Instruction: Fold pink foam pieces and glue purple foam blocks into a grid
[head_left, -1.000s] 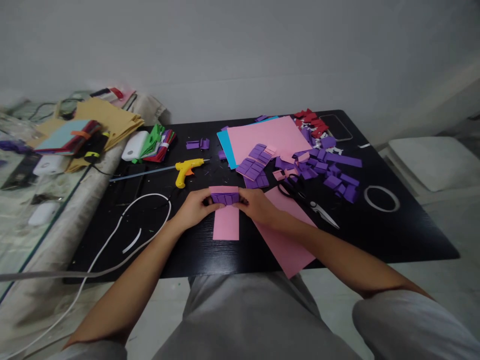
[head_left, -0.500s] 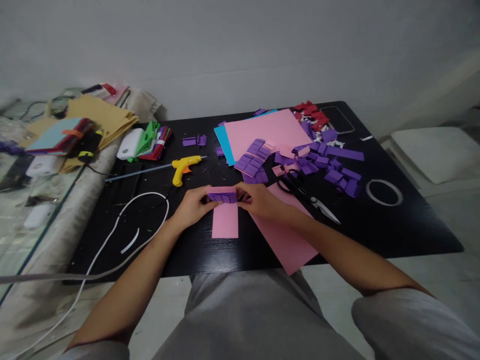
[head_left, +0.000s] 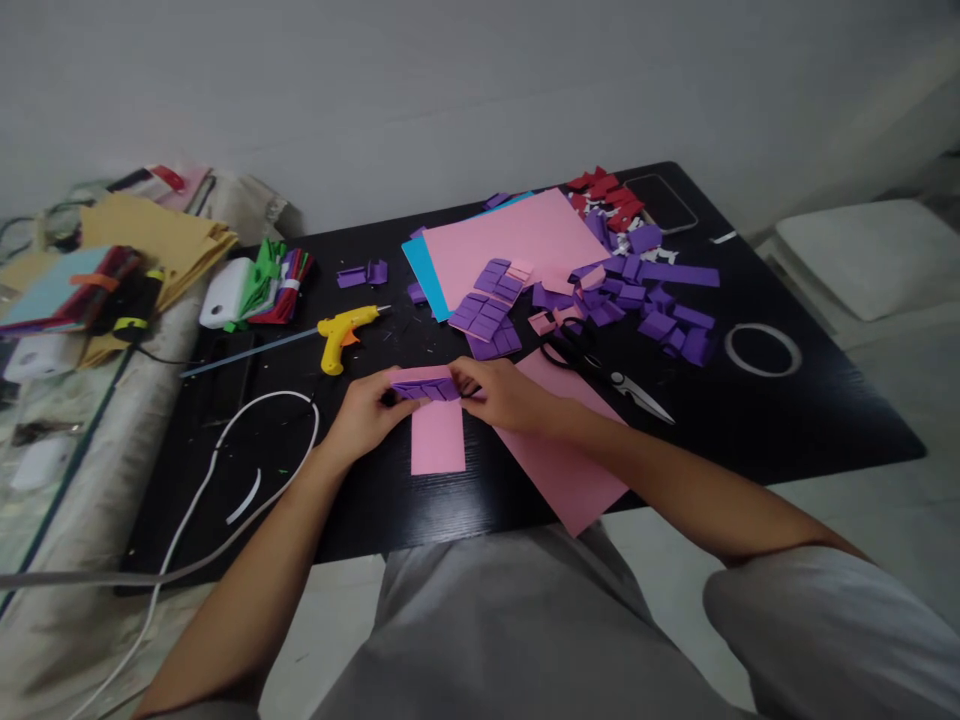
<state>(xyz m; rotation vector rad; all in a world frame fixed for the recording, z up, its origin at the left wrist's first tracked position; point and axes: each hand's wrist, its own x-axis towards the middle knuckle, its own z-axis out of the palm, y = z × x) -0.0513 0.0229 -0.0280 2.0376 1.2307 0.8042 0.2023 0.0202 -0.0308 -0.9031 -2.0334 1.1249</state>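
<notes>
Between my two hands is a pink paper panel (head_left: 424,389) with purple folded strips on it, bent over along its width. My left hand (head_left: 369,412) pinches its left end, and my right hand (head_left: 501,395) grips the right end; parts of the fingers on both hands are hidden behind it. Below the panel, nearer to me, a plain pink paper piece (head_left: 438,440) extends over the black table; whether it is joined to the panel I cannot tell. Under my right wrist lies a larger pink sheet (head_left: 574,490), with black-handled scissors (head_left: 622,385) just beyond.
A yellow glue gun (head_left: 346,335) and a white cable (head_left: 202,490) lie to the left. Pink and blue sheets (head_left: 517,235), a purple-and-pink panel (head_left: 487,300) and many purple paper pieces (head_left: 660,310) cover the back right. A tape ring (head_left: 763,350) rests on the right.
The view has shifted and tilted slightly, so the table's contents appear moved left and mostly up. Both hands keep the same hold on the panel.
</notes>
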